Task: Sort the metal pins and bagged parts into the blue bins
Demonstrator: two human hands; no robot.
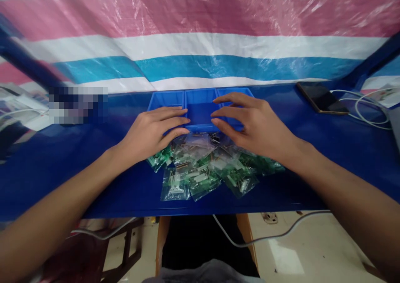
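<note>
My left hand (pixel 153 131) hovers over the left part of a row of blue plastic bins (pixel 200 127), its fingers stretched out and holding nothing. Across from it, my right hand (pixel 250 118) is above the right bin, fingers apart and curved, also with nothing in them. The middle bin shows between the fingertips of both hands. Just in front of the bins lies a pile of small clear plastic bags (pixel 203 166). Green pieces, pale pieces and thin metal pins or screws show through the plastic. Whether any fingertip touches a bin rim I cannot tell.
A dark phone (pixel 321 98) with white cables (pixel 359 108) lies on the blue table (pixel 125 191) at the back right. White items (pixel 28 108) sit at the far left beside a blurred patch. A striped plastic sheet (pixel 200 16) hangs behind the table.
</note>
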